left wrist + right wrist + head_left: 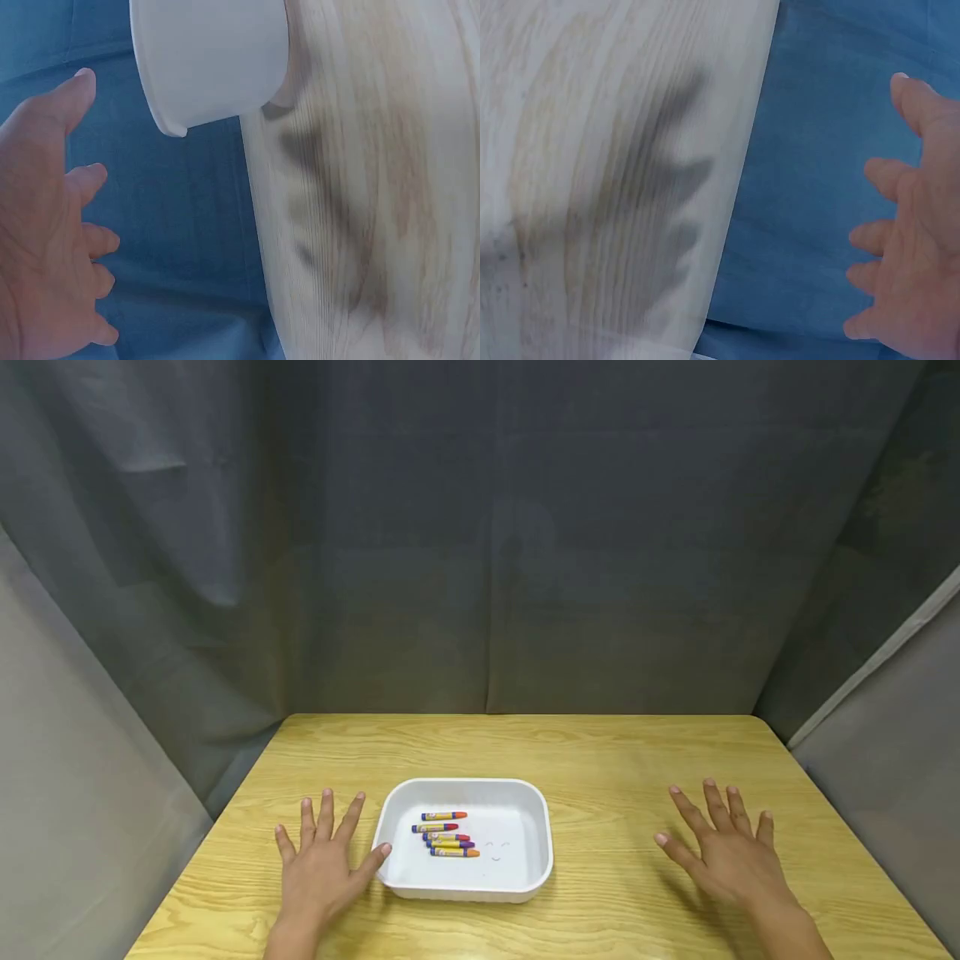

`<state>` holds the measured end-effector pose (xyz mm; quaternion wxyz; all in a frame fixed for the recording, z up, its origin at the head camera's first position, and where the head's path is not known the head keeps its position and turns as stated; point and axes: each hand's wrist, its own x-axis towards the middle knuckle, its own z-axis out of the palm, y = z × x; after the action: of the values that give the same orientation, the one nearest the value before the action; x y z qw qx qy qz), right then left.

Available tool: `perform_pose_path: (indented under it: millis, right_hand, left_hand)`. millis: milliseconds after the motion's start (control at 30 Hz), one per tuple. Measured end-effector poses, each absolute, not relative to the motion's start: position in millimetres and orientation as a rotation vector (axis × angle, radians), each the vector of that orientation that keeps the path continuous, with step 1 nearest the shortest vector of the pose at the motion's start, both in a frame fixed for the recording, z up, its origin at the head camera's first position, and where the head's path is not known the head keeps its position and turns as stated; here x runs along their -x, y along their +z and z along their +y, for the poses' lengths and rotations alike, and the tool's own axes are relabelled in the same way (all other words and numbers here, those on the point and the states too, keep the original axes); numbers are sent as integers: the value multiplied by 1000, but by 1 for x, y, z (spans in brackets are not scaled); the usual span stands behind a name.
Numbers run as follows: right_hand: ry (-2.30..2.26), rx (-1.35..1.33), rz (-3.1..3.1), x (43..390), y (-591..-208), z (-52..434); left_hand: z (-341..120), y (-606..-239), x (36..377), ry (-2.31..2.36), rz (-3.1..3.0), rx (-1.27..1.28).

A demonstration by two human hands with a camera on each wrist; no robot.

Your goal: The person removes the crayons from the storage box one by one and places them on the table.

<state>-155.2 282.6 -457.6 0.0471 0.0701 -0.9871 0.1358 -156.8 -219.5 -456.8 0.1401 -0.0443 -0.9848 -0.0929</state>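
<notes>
On the pale wooden table, from where I stand behind the head view, a white tray sits between two spread hands, nearer the left. Five crayons lie in its left half, stubby cylinders in yellow wrappers; the raised walls presumably stop them rolling away. Faint curved marks dot the smooth floor beside them. The left hand has its fingers fanned wide, thumb by the tray's rim, gripping nothing; the right hand is splayed well apart, also without a hold. A creased dark curtain hangs behind.

Through the left wrist view, a gap separates thumb and rounded tray corner, and shadow falls on streaky grain, suggesting a raised palm.

Over at the right wrist view, finger-shaped shadows on the wood suggest that palm hovers too, fingers parted.
</notes>
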Motion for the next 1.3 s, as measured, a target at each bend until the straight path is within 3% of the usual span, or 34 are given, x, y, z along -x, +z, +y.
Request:
perform_pose_path:
  millis: [600,1300]
  right_hand:
    - [609,-433,-2749,144,-442,249]
    - [1653,-582,-2452,172,-458,147]
  left_hand:
    - [-210,-451,139,-649,-2858,45]
    - [-196,-482,134,-1414,-2719,-94]
